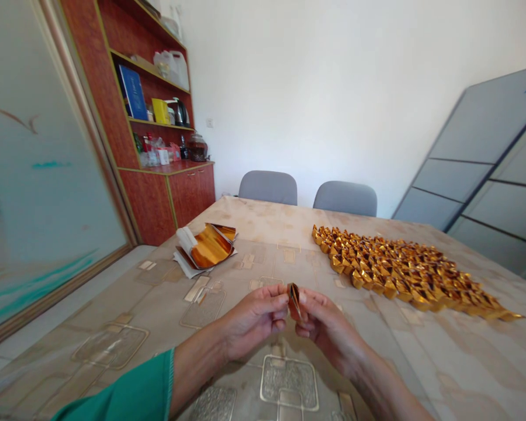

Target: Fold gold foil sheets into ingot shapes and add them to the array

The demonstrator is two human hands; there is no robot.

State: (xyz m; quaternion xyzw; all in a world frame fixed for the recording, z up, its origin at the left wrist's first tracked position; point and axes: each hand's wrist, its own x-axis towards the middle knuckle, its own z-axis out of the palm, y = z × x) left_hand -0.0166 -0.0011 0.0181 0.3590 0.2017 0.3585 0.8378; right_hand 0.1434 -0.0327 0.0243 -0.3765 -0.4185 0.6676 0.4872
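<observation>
A small folded piece of gold foil paper (294, 299) is held upright between my two hands, above the near middle of the table. My left hand (259, 318) pinches its left side with thumb and fingers. On the other side, the fingers of my right hand (322, 318) are closed on the same piece. Its upper edge shows a narrow gap between the layers. To the right lie many folded gold foil ingots (390, 266), packed in close rows. Loose gold foil sheets (210, 245) with white backing, some curled, rest in a stack at the left.
A patterned cover lies over the table (254, 216). Two grey chairs (268, 186) stand at its far side. At the left back is a red-brown cabinet (166, 193) with shelves of household things. A frosted glass panel (44, 175) is on the left, grey panels (473, 140) on the right.
</observation>
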